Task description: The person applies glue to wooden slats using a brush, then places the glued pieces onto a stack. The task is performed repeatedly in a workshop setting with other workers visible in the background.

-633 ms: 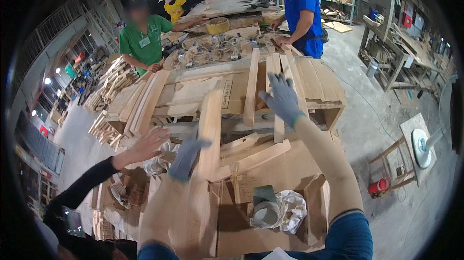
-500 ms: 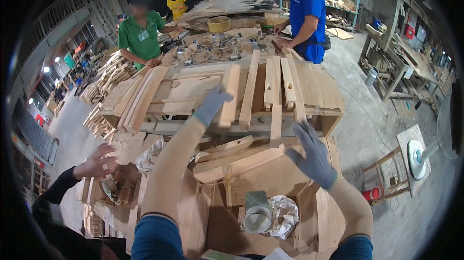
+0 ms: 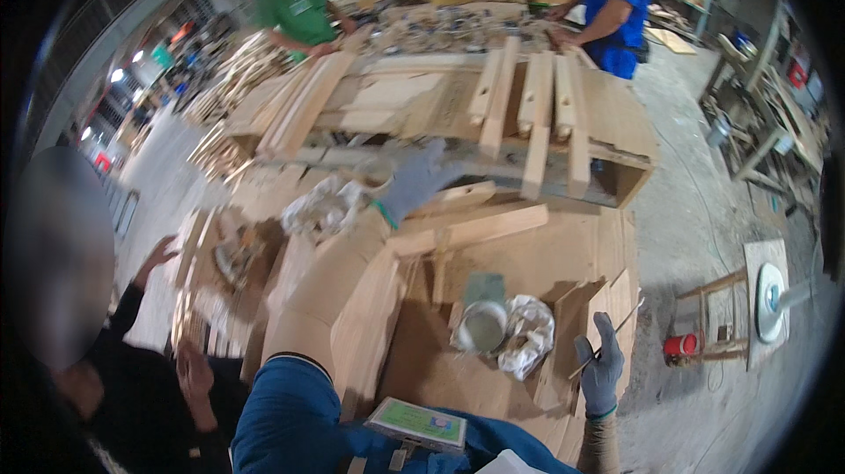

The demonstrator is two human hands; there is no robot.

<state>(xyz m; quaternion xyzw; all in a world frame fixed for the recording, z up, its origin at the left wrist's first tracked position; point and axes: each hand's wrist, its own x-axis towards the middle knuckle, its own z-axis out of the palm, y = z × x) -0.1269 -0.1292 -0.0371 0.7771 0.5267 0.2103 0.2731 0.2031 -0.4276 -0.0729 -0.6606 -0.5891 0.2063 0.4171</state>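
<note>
My left hand [image 3: 418, 182], in a grey glove and blurred, reaches over the far side of the workbench, fingers stretched out and apparently holding nothing. Just below it lie a short wooden piece with a hole [image 3: 459, 198] and a longer wooden bar [image 3: 480, 229]. At the right, my gloved right hand [image 3: 602, 368] grips a thin stick [image 3: 628, 316], which slants up between thumb and fingers. Between my arms are a round cup of greyish stuff [image 3: 484, 326], a green block-like container [image 3: 485, 287] and a crumpled white cloth [image 3: 528, 333].
Several wooden bars [image 3: 539, 144] lie side by side on the far bench [image 3: 616, 113], with more bars [image 3: 308, 104] at its left. A co-worker in black [image 3: 145, 404] is close on my left. Two others stand beyond. A fan [image 3: 771, 298] sits at right.
The wooden piece by my left hand now rests against the other bars, and that hand has moved nearer. My right hand has come back and down, now holding a thin stick. The view has shifted.
</note>
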